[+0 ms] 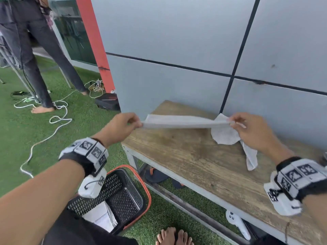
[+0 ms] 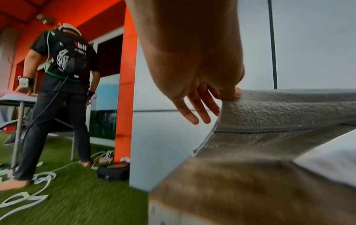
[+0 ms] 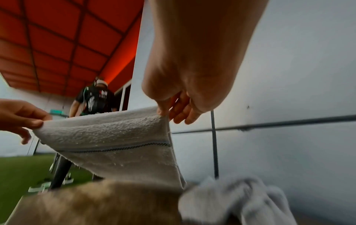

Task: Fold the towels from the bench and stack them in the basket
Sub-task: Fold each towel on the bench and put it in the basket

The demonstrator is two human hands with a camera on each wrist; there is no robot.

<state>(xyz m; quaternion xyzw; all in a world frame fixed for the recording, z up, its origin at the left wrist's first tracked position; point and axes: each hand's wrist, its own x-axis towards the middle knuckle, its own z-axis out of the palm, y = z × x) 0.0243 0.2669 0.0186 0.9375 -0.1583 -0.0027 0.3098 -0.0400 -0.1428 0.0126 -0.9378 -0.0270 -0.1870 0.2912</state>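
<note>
The left hand [image 1: 122,125] and right hand [image 1: 251,128] each pinch one end of a gray towel [image 1: 184,122], holding it stretched above the bench [image 1: 203,163]. The basket [image 1: 122,190] sits on the grass.

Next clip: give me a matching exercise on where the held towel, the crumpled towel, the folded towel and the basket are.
Things:
1. held towel
2. crumpled towel
3. folded towel
4. basket

Places:
A. inside the basket
B. on the grass beside the bench
C. stretched between the left hand and right hand
D. lying on the bench top near the wall

Pairs: 1-C, 2-D, 3-A, 4-B
</note>
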